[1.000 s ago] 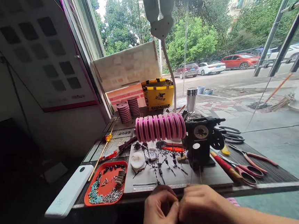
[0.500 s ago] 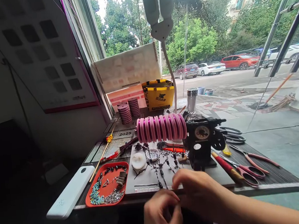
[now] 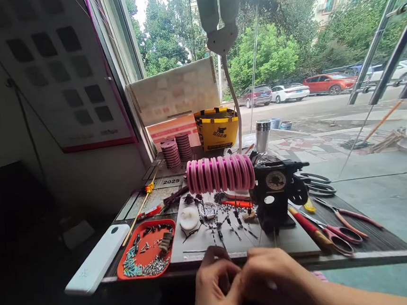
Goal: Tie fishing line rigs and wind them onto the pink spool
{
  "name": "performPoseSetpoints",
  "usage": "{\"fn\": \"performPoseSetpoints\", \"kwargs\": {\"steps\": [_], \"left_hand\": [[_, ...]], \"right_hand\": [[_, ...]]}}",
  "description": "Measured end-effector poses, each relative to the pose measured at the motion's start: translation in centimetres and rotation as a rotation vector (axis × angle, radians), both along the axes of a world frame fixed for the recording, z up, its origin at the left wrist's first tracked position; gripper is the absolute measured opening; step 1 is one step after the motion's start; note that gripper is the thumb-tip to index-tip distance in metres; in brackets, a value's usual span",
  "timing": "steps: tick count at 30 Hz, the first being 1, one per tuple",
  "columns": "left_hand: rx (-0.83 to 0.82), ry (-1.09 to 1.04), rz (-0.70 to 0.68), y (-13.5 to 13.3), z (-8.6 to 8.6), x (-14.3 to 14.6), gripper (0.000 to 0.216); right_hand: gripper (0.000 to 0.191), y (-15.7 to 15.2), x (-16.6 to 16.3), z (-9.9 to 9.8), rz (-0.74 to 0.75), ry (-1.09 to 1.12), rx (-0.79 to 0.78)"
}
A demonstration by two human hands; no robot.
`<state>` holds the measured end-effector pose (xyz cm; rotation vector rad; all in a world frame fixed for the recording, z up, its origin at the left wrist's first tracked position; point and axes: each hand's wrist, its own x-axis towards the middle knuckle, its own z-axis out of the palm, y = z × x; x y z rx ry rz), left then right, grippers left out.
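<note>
At the table's front edge my left hand [image 3: 218, 284] is closed, its thumb and fingers pinched together. My right hand [image 3: 267, 272] is curled closed against it, fingertips touching the left ones. Whatever lies between the fingers is too small or hidden to name. Just beyond them, strings of small black fishing-rig parts [image 3: 220, 235] lie on a white board [image 3: 197, 241]. Above the board is a row of pink foam spools [image 3: 220, 174], mounted on a black winding machine [image 3: 274, 184] with a dial.
A red tray [image 3: 146, 250] of small metal and green parts sits left, beside a white power bank [image 3: 99, 259]. Scissors [image 3: 339, 238] and pliers [image 3: 355, 215] lie right. Behind stand stacked spools [image 3: 170, 154], a yellow bag [image 3: 219, 129] and a silver cup [image 3: 262, 135].
My right hand has come down and closer to the left hand, so the two now press together. The left hand's fingers have lifted slightly over the board's front edge.
</note>
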<state>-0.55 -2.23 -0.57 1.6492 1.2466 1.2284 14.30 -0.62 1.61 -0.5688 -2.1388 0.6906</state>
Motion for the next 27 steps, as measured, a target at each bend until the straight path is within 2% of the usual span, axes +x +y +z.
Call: {"fn": "performPoseSetpoints", "kwargs": {"steps": [2,4,6,8,9,10,11,13,15,16,17,18,19,23,27], "left_hand": [[0.353,0.231,0.158,-0.4,-0.7,0.2,0.014],[0.653,0.451,0.302,-0.6,-1.3,0.1,0.018],[0.894,0.65,0.325,-0.5,-1.6,-0.2,0.02],[1.087,0.78,0.218,-0.1,-1.5,-0.7,0.018],[1.133,0.805,0.158,0.0,-1.3,-1.0,0.019],[1.112,0.787,0.104,0.2,-1.0,-1.1,0.02],[1.006,0.719,0.06,0.3,-0.7,-1.2,0.02],[0.551,0.46,-0.022,0.4,0.0,-1.2,0.018],[0.007,0.15,-0.109,0.4,0.7,-1.1,0.016],[-0.181,0.037,-0.135,0.4,0.9,-1.1,0.015],[-0.28,-0.021,-0.145,0.4,1.0,-1.0,0.015],[-0.286,-0.029,-0.136,0.3,1.0,-0.9,0.016],[-0.21,0.003,-0.109,0.2,0.9,-0.9,0.016],[0.334,0.235,0.044,-0.3,-0.4,-0.5,0.018],[0.764,0.492,0.129,-0.4,-1.8,-0.3,0.023]], "right_hand": [[0.028,0.4,-0.5,1.1,-0.01,0.155,-0.462],[0.031,1.1,-1.1,1.8,0.032,0.286,-0.764],[0.038,2.0,-1.6,2.0,0.092,0.34,-0.905],[0.04,2.6,-1.7,1.9,0.133,0.328,-0.949],[0.038,2.6,-1.5,1.7,0.143,0.312,-0.928],[0.034,2.5,-1.2,1.6,0.132,0.277,-0.879],[0.026,2.2,-0.8,1.6,0.097,0.222,-0.794],[0.012,1.4,0.1,1.5,0.009,0.066,-0.514],[0.014,0.5,1.0,1.4,0.0,-0.148,-0.16],[0.016,0.2,1.3,1.2,0.025,-0.238,0.003],[0.018,0.1,1.4,1.0,0.051,-0.293,0.121],[0.02,0.0,1.4,0.7,0.05,-0.307,0.179],[0.02,0.1,1.3,0.4,0.017,-0.276,0.18],[0.014,0.9,0.4,-0.1,-0.154,-0.079,-0.047],[0.017,1.2,0.0,0.8,-0.192,-0.219,-0.168]]}}
